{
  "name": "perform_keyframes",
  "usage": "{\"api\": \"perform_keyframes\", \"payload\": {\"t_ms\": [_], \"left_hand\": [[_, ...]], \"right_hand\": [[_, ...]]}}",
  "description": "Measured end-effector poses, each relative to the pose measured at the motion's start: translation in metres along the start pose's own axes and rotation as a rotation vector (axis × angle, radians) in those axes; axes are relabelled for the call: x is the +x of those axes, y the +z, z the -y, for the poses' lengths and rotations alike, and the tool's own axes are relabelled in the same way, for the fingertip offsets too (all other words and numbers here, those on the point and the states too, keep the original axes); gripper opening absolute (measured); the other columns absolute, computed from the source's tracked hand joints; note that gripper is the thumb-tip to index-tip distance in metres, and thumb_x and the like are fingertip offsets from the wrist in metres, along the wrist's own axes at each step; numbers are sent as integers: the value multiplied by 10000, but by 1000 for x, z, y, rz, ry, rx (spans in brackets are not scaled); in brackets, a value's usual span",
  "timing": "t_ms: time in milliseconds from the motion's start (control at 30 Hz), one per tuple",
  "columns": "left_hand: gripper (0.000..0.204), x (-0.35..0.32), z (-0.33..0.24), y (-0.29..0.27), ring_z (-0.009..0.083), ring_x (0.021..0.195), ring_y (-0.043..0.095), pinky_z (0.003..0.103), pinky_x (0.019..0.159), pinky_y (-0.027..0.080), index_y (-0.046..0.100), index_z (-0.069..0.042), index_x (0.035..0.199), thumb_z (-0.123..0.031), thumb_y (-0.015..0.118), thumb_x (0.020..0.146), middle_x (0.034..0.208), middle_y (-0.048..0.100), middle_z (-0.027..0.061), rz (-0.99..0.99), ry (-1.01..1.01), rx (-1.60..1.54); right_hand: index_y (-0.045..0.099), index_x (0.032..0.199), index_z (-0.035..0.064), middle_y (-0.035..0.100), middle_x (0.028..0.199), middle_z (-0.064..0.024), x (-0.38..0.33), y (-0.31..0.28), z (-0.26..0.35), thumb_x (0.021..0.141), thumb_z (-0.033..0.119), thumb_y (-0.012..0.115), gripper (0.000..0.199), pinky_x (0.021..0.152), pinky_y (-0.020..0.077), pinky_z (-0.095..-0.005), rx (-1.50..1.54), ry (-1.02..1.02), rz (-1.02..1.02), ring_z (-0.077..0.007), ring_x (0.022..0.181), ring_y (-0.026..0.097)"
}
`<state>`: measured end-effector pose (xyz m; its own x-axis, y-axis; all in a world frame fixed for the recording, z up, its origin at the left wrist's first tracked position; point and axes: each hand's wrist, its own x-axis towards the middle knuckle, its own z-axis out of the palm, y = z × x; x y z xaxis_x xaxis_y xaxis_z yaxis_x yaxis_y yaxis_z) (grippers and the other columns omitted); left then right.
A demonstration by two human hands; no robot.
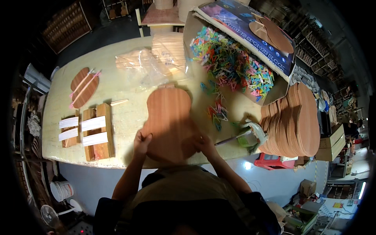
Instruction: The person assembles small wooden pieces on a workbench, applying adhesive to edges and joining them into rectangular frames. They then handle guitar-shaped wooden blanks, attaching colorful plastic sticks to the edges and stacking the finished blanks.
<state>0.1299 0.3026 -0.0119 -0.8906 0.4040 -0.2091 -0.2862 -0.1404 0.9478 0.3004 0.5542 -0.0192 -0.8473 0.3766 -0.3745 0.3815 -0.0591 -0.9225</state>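
Note:
A thin wooden ukulele-shaped plate point(170, 111) lies in front of me at the table's near edge, its narrower end pointing away. My left hand point(141, 144) grips its lower left edge, with the thumb on top. My right hand point(203, 145) grips the lower right edge; its fingers are partly in shadow. Beyond the plate lie thin wooden strips point(169, 49), partly under a clear plastic bag point(143, 70). To the right are loose coloured clothespins point(217, 111) and a small green glue pot point(247, 139) with a brush handle point(226, 140) sticking out.
A large cardboard box point(270, 92) full of clothespins point(235, 64) stands far right, with a similar plate point(274, 35) on its flap. Stacked plates point(301, 121) rise at the right. On the left are wooden blocks point(105, 133) with white strips and a plate point(80, 82) with clipped strips.

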Motion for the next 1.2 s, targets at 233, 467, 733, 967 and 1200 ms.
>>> {"api": "perform_keyframes", "payload": {"t_ms": [233, 467, 733, 967, 1200], "left_hand": [[509, 20, 3, -14, 98, 827, 550, 263, 726, 483, 428, -8, 1324, -126, 664, 889, 992, 608, 64, -126, -67, 299], [172, -22, -12, -93, 72, 772, 487, 211, 692, 422, 513, -28, 1043, -27, 608, 899, 855, 492, 0, -759, 404, 246], [181, -2, -50, -193, 101, 474, 422, 263, 398, 322, 557, -76, 773, -147, 591, 936, 614, 454, -21, -1047, 177, -587], [120, 10, -31, -237, 116, 495, 486, 251, 372, 339, 617, -90, 814, -144, 613, 922, 663, 539, -11, -951, 11, -733], [85, 21, -12, -240, 183, 630, 607, 296, 524, 538, 651, -45, 877, -128, 666, 889, 810, 645, 46, -1248, 190, -702]], "right_hand": [[574, 1033, -8, 619, 941, -219, 60, -62, -1, 859, 182, 564, 257, 623, 506, -479, -1201, -279, -530, -392, 739, 620], [457, 1319, 26, 491, 1293, -253, 76, -73, 19, 816, 108, 591, 527, 951, 436, -463, -1103, -672, -371, -433, 1143, 499], [388, 1427, 83, 376, 1437, -235, 121, -106, -16, 698, 65, 657, 777, 1083, 304, -494, -1156, -493, -159, -433, 1353, 309], [441, 1392, 97, 629, 1031, -172, 95, -104, 4, 780, 205, 690, 669, 779, 474, -455, -1028, -595, -292, -329, 904, 609], [473, 1395, 128, 624, 810, -33, 83, -96, 43, 855, 85, 662, 573, 619, 453, -280, -445, -396, -363, -113, 694, 553]]}}
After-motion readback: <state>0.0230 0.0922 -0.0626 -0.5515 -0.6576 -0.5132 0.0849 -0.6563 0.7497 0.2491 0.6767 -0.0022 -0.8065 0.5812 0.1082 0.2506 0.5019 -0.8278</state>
